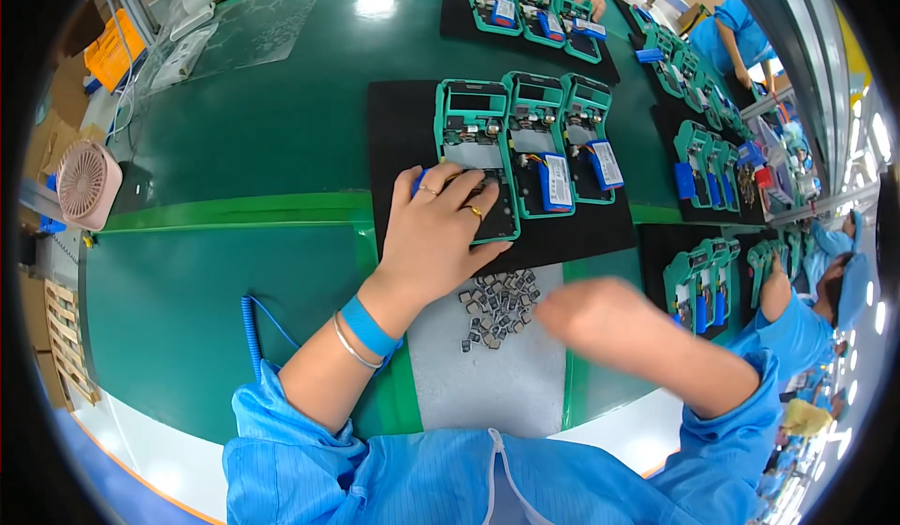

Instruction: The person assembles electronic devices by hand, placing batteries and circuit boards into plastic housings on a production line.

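Evidently light work for one hand: the green handheld-device housing (478,155) looks like stiff moulded plastic, low in weight, unlikely to bend. It lies open-faced on a black mat (403,141), leftmost of three in a row. Best hold, I judge: the thick outer side rims, fingers kept off the exposed circuitry and thin wires, which look the fragile part. Mat appears soft, probably grippy.

Left hand (429,234) palm down over the housing's lower half, fingers spread, thumb by the bottom edge; a bit of blue shows at the fingers. Cannot tell if they pinch anything. Right hand (591,314) motion-blurred just beside the small metal components (500,309); its grip cannot be read.

Looks: green frame, dark top window, pale grey plate mid-body. Components: squarish, silver and dark, loosely heaped on a grey sheet (497,389); likely featherlight, rigid, best taken by fingertips at their edges.
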